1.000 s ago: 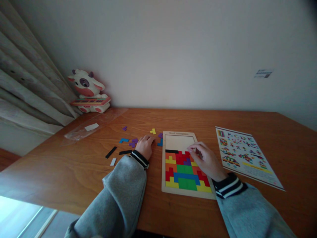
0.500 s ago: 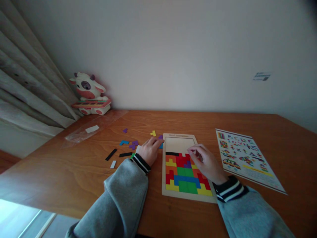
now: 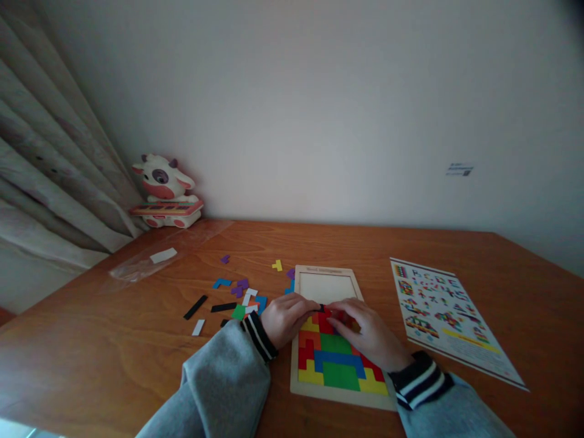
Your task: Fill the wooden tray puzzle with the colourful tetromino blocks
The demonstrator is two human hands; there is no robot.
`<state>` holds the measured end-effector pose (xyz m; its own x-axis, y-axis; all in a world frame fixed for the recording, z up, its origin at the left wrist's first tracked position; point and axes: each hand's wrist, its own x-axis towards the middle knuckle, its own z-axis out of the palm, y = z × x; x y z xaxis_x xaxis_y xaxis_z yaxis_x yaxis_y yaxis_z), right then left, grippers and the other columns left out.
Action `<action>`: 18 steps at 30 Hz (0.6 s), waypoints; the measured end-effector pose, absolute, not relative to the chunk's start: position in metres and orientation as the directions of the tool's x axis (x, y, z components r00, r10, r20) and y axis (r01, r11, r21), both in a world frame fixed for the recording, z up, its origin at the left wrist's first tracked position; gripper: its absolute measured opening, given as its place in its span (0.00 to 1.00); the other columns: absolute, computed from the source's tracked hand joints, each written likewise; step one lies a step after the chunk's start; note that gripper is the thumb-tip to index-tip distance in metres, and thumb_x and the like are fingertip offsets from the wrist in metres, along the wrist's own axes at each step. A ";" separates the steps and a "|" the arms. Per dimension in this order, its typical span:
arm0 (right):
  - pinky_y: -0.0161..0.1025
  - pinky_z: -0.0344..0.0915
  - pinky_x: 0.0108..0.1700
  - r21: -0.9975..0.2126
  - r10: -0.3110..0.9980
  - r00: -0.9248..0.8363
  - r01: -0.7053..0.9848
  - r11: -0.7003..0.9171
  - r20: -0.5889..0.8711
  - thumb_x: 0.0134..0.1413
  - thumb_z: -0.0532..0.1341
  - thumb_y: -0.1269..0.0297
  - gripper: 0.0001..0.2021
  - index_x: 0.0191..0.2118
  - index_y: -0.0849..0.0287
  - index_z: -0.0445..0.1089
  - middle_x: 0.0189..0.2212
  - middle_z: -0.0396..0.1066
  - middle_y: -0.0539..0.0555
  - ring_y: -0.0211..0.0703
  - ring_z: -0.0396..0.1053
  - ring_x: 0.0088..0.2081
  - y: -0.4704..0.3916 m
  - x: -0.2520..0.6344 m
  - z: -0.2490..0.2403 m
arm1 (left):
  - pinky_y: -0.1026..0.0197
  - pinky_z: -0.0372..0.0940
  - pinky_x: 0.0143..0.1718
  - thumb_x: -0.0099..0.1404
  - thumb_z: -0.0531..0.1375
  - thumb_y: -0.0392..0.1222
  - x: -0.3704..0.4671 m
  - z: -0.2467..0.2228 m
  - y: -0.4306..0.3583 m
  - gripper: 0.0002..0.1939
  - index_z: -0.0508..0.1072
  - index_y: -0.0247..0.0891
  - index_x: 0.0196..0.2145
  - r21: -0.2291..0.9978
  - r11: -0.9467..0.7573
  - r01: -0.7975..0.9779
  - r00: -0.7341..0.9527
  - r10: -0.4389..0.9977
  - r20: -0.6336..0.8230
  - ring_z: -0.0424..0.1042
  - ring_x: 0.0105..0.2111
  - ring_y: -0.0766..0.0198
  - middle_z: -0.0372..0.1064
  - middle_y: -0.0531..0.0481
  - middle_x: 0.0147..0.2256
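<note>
A light wooden puzzle board point(image 3: 323, 270) lies on the table, its lower part filled with coloured pieces, among them a green block point(image 3: 341, 376) and a blue piece point(image 3: 337, 358). The upper part of the board is bare. My left hand point(image 3: 285, 317) reaches over the board's left edge, its fingertips closed at a small black piece point(image 3: 322, 308). My right hand point(image 3: 365, 331) is over the right side, thumb and fingers bent close to the red pieces point(image 3: 325, 322); what its fingertips hold, if anything, is hidden.
Loose pieces lie left of the board, including black bars point(image 3: 195, 307), a white piece point(image 3: 198, 327) and a yellow piece point(image 3: 277, 265). A printed sheet point(image 3: 449, 316) is at the right. A cow toy point(image 3: 166, 191) and a plastic bag point(image 3: 137, 264) are at the back left.
My left hand has moved right from beside the board onto its black piece. My right hand has shifted left, bringing both hands' fingertips close together. The view has tilted slightly upward.
</note>
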<state>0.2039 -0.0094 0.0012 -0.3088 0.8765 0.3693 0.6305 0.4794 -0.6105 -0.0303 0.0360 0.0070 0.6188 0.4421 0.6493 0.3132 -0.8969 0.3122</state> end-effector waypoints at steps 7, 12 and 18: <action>0.44 0.72 0.44 -0.636 0.861 -0.332 0.581 0.509 0.386 0.62 0.61 0.62 0.06 0.42 0.52 0.74 0.37 0.76 0.54 0.46 0.74 0.41 -0.010 0.198 0.007 | 0.65 0.70 0.34 0.70 0.59 0.42 -0.026 0.000 0.036 0.06 0.74 0.38 0.38 0.329 -0.893 0.307 0.569 0.450 0.688 0.76 0.31 0.65 0.77 0.49 0.31; 0.43 0.72 0.42 -0.625 0.838 -0.306 0.562 0.542 0.452 0.63 0.60 0.61 0.06 0.39 0.53 0.75 0.34 0.76 0.54 0.46 0.74 0.38 -0.007 0.195 0.007 | 0.63 0.71 0.37 0.70 0.58 0.42 -0.024 0.005 0.036 0.07 0.75 0.39 0.39 0.348 -0.873 0.342 0.552 0.486 0.678 0.76 0.33 0.63 0.77 0.47 0.32; 0.44 0.71 0.43 -0.533 0.817 -0.325 0.633 0.562 0.475 0.63 0.60 0.63 0.07 0.40 0.52 0.76 0.36 0.76 0.54 0.46 0.74 0.39 0.017 0.198 0.020 | 0.62 0.73 0.43 0.71 0.54 0.35 -0.025 0.004 0.047 0.10 0.75 0.39 0.43 0.394 -0.838 0.378 0.467 0.540 0.700 0.76 0.39 0.63 0.77 0.46 0.39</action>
<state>0.1979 0.0173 0.0198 -0.3253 0.8174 0.4755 0.6328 0.5618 -0.5328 -0.0254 0.0468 0.0040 0.4675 0.5402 0.6997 0.3782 -0.8377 0.3940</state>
